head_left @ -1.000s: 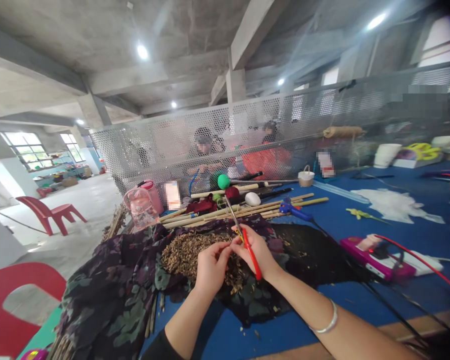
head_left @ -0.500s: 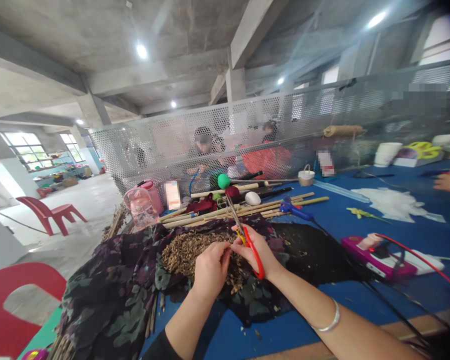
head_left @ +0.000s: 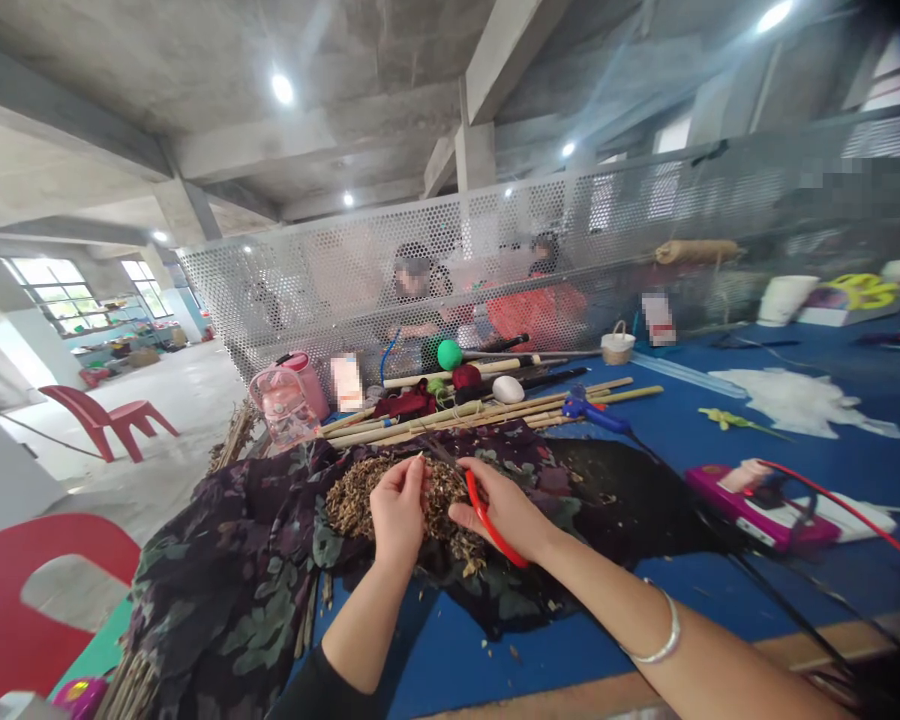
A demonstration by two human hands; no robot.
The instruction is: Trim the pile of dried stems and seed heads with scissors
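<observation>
Over a heap of dried brown plant bits, my left hand is closed in a pinch. A tiny pale tip shows at its fingertips; what it belongs to is too small to name. My right hand holds a pair of scissors with red handles. Their dark blades point up and left, toward the left fingertips, and are hard to see against the heap. A gap separates the two hands. Beneath the heap lies a dark flowered cloth, spread on the blue table.
Behind the heap lie bamboo sticks, yarn balls in green and dark red, and a blue glue gun. A magenta power strip with cables sits at right. A perforated metal screen stands at the back, people behind it.
My hands have moved apart, the left one shifting left and turning upright. The scissors have swung down from pointing up to pointing left over the heap. The view has shifted slightly.
</observation>
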